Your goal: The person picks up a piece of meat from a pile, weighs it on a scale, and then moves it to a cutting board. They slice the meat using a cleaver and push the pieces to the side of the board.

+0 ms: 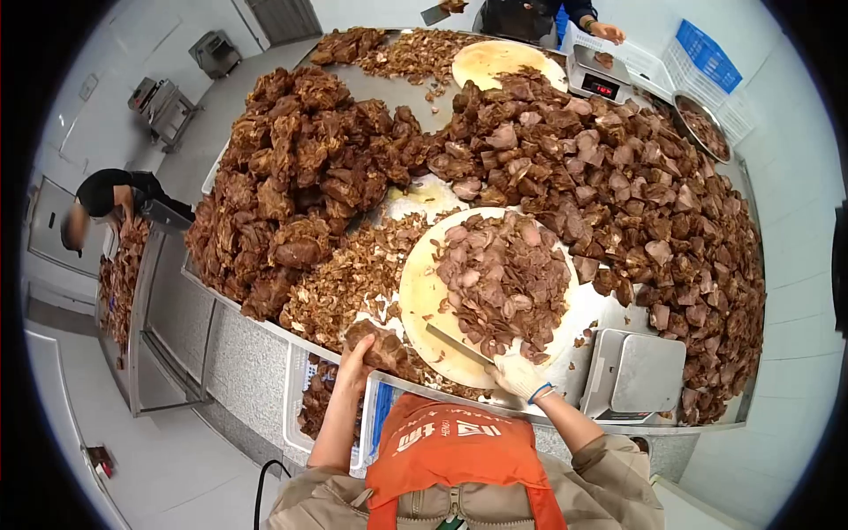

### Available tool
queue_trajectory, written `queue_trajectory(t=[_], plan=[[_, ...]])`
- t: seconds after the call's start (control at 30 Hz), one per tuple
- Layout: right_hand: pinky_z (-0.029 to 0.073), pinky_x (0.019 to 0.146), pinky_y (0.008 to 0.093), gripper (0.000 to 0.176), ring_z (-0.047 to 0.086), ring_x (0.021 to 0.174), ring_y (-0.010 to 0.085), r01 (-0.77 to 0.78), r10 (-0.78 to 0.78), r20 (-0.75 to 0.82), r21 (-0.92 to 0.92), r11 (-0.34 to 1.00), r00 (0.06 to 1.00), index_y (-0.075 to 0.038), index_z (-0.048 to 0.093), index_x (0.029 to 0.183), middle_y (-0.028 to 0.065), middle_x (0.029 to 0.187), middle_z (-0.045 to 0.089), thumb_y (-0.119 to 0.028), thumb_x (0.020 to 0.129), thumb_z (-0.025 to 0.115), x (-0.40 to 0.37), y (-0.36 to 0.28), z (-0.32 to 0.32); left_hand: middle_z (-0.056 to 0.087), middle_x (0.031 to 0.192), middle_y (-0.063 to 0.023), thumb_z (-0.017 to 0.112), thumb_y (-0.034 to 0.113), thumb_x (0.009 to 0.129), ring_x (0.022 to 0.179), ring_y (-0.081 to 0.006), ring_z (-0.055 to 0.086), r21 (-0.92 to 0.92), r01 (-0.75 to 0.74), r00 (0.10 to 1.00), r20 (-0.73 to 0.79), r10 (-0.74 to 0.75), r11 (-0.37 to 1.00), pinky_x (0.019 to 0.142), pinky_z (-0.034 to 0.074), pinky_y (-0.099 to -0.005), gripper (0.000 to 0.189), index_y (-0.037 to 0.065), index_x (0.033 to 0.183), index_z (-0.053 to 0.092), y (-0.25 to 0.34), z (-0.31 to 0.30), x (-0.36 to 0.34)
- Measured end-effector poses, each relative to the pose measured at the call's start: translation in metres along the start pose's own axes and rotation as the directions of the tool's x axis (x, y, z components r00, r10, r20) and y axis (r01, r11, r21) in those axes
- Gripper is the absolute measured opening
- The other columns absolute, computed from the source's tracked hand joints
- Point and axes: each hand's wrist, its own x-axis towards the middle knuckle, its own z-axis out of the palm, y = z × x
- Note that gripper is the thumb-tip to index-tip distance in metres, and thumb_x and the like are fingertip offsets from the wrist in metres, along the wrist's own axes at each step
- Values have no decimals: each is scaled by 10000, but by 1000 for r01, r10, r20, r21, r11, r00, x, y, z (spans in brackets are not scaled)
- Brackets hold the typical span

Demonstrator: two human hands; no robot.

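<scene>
My bare left hand (pixel 355 362) is closed on a brown chunk of cooked meat (pixel 382 348) at the near edge of the table, just left of a round cutting board (pixel 420 305). In a white glove, my right hand (pixel 518 376) grips a knife (pixel 458 343), its blade lying across the front of the board and pointing left. Sliced meat (pixel 503 278) is heaped on the board, close beyond the blade. Small brown scraps (pixel 353 283) spread over the table to the board's left.
Large meat chunks (pixel 287 168) are piled at left, cut pieces (pixel 618 185) at right. A scale (pixel 649 371) stands near my right hand. White crates (pixel 296 397) sit below the near edge. Across the table are a second board (pixel 486 62), another scale (pixel 599 72) and a co-worker's hand (pixel 608 33).
</scene>
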Motion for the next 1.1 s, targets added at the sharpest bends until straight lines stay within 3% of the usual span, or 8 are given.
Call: queue_trajectory(t=[0.27,0.43,0.57,0.63,0.7,0.9,0.93,1.1], plan=[[479,575,468,289,629,640,385,-212,212,7,93,973,977,-45,606,844,206,680,615,-325,908,574,-28,-6,-42,672,1128,-86,692,306,890,1011,-224,652,-46,7,1000,24,-6,999,806,566,-400,476,31,1253,556,-17,3,6],[504,540,468,229,642,620,358,-186,164,-148,-154,970,975,-92,631,1036,179,666,626,-269,895,597,-71,-22,-12,645,1152,-91,698,312,880,1014,-235,656,-96,-6,999,32,9,995,802,568,-404,518,47,1280,505,1,-5,11],[506,536,457,246,652,614,325,-326,336,30,-177,929,941,-50,600,1116,190,687,633,-167,929,493,-75,-36,26,637,1165,-100,701,327,875,1021,-246,652,-110,-46,999,6,47,993,819,561,-414,529,45,1279,510,10,-9,8],[504,537,464,239,654,623,330,-244,252,52,-128,961,966,-37,572,1096,193,686,630,-159,935,445,-47,-39,51,635,1166,-106,702,329,874,1020,-254,651,-156,-26,1000,-22,23,987,828,560,-421,530,43,1280,516,15,-10,8],[501,524,439,190,648,607,304,223,-221,24,-112,968,975,-20,558,1032,190,666,611,-138,907,476,-12,-20,99,632,1175,-106,699,333,876,1031,-256,647,-172,-57,997,-56,48,983,834,560,-427,530,42,1280,519,21,-8,6],[442,432,393,147,554,520,266,-45,-14,-283,-198,979,959,-49,587,971,99,591,504,-164,883,608,0,-63,44,622,1241,-94,647,365,916,1115,-261,614,-181,-152,987,-78,139,972,940,527,-444,492,56,1283,537,32,-25,2],[437,433,380,126,548,536,242,-4,-134,-330,-387,922,934,-52,585,953,76,602,490,-149,877,610,0,-61,47,622,1241,-94,647,365,916,1115,-261,614,-185,-156,986,-83,142,970,940,527,-444,492,56,1283,537,31,-27,1],[414,412,341,105,516,528,187,15,-259,-427,-497,867,866,-73,595,938,49,609,465,-132,857,624,12,-82,65,617,1239,-102,636,361,924,1120,-265,610,-200,-149,988,-74,136,968,936,530,-445,489,52,1288,531,27,-29,-4]])
